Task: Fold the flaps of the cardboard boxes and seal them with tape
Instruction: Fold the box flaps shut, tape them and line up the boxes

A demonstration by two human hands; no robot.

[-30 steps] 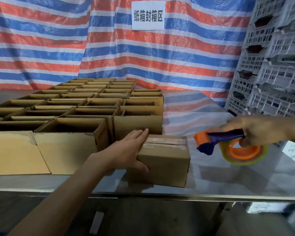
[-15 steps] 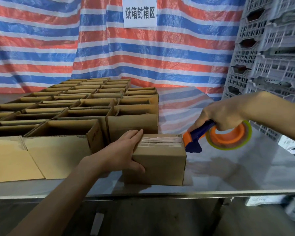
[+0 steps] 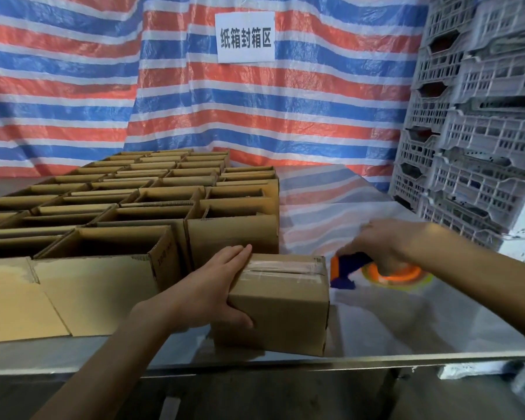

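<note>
Our left hand (image 3: 208,286) clamps the box (image 3: 285,316) by its end; our right hand (image 3: 379,247) grips the tape dispenser (image 3: 346,272). Probably light and stiff; edges hold best.

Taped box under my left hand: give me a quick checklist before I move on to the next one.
1. Top flaps of the taped box closed flat: ok.
2. Tape strip covers the top seam to the right edge: ok; its left end, under the left hand: cannot tell.
3. Grip on the box, fingers on top, thumb on the front face: ok.
4. Tape dispenser held in the right hand, beside the box: ok; blurred, so whether it rests on the table: cannot tell.
5. Open boxes behind sealed: not ok, flaps unfolded.
</note>
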